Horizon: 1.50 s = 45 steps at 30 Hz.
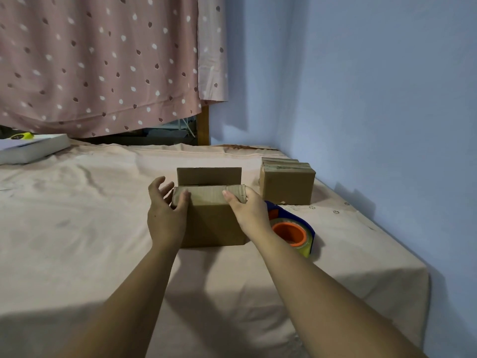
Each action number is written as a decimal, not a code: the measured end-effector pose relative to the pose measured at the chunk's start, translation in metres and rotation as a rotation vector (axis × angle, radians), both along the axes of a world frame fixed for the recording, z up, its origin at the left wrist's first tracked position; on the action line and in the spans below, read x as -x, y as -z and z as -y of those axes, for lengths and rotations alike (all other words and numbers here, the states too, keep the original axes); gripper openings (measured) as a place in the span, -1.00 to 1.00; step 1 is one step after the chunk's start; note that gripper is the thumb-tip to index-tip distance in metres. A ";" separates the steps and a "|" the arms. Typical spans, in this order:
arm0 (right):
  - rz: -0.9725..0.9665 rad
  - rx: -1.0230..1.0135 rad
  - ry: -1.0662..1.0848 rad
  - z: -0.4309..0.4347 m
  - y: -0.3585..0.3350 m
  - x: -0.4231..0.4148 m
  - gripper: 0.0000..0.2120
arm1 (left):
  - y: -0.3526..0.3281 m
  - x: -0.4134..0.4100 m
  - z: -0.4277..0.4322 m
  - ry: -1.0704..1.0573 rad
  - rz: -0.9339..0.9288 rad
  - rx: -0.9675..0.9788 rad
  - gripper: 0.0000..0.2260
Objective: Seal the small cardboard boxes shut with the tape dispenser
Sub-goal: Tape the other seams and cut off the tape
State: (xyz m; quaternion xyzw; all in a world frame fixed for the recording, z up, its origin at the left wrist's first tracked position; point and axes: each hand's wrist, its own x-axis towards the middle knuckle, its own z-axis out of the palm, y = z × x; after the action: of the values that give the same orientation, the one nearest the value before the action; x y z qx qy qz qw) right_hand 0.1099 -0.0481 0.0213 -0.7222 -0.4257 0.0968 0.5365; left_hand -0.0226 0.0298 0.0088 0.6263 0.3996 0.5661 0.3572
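A small brown cardboard box (211, 223) stands in the middle of the cloth-covered table. Its far flap (209, 175) points straight up and its near flap is folded down. My left hand (166, 213) rests on the box's left top corner, thumb on the near flap and fingers spread apart. My right hand (249, 211) grips the right end of that near flap. A blue tape dispenser (294, 231) with an orange core and clear tape lies on the cloth just right of the box, partly behind my right wrist. A second cardboard box (286, 186), closed and taped, stands behind it.
A white flat box (33, 148) with a yellow item on top lies at the far left. The pink cloth (77, 228) drapes over the table's right edge near the blue wall (374, 99). A dotted pink curtain (103, 63) hangs behind.
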 end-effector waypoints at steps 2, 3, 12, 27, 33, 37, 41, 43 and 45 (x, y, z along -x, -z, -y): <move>-0.047 -0.052 0.002 -0.001 0.001 0.001 -0.67 | 0.003 -0.001 -0.007 0.051 0.046 0.025 -0.60; -0.085 -0.074 0.005 -0.001 0.000 0.002 -0.58 | 0.004 -0.001 -0.010 0.079 0.062 0.046 -0.61; 0.074 0.030 -0.050 -0.014 -0.013 -0.007 -0.21 | 0.007 0.000 -0.026 0.176 0.055 0.122 -0.61; 0.231 0.092 -0.150 -0.005 -0.003 -0.020 -0.73 | 0.007 0.001 -0.021 0.339 0.056 0.132 -0.63; 0.306 0.111 -0.061 -0.007 0.000 -0.017 -0.69 | 0.003 0.000 -0.023 0.196 -0.173 -0.025 -0.71; 0.353 0.133 0.036 -0.008 0.000 -0.012 -0.70 | -0.015 -0.007 -0.017 -0.159 -0.742 -0.282 -0.72; 0.384 0.166 0.076 -0.012 -0.002 -0.010 -0.68 | -0.016 -0.026 0.006 -0.034 -0.860 -0.472 -0.72; 0.388 0.170 0.065 -0.010 -0.002 -0.009 -0.67 | -0.008 -0.028 0.010 -0.081 -0.873 -0.534 -0.71; 0.404 0.179 0.005 -0.008 -0.003 -0.012 -0.64 | -0.003 -0.025 0.010 -0.104 -0.873 -0.565 -0.70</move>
State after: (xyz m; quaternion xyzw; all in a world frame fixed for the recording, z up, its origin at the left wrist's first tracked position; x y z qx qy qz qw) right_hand 0.1218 -0.0403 0.0246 -0.7728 -0.5124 -0.0138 0.3743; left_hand 0.0027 0.0197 0.0119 0.8553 0.3736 0.3549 -0.0540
